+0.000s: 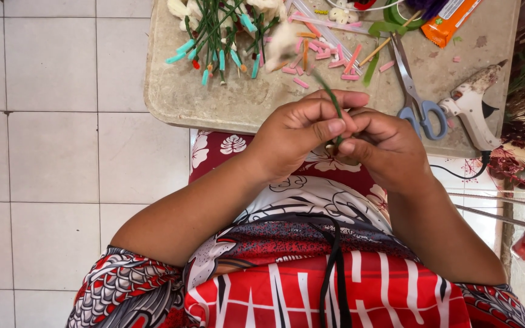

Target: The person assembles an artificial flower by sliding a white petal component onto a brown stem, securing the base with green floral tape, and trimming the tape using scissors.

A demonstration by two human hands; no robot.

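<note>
On the far left I see pale floor tiles (50, 152), then the worn tabletop (214, 103) with a heap of green stems tipped in teal tubing (217, 36). My left hand (296, 130) is curled in a tight pinch, thumb pressed forward onto the thin green stem (329, 94), which rises from between both hands just above my lap. I judge the stem very light, thin and springy, easily bent or kinked, so it is best held low, close to where the fingers meet, not near its free tip. It is dark green and narrow, slanting up-left towards the table. My right hand (387, 143) is closed too, fingertips meeting the left on something small I cannot make out. Further right lie pink tube offcuts (335, 58), blue-handled scissors (420, 109) and a white glue gun (472, 106).
</note>
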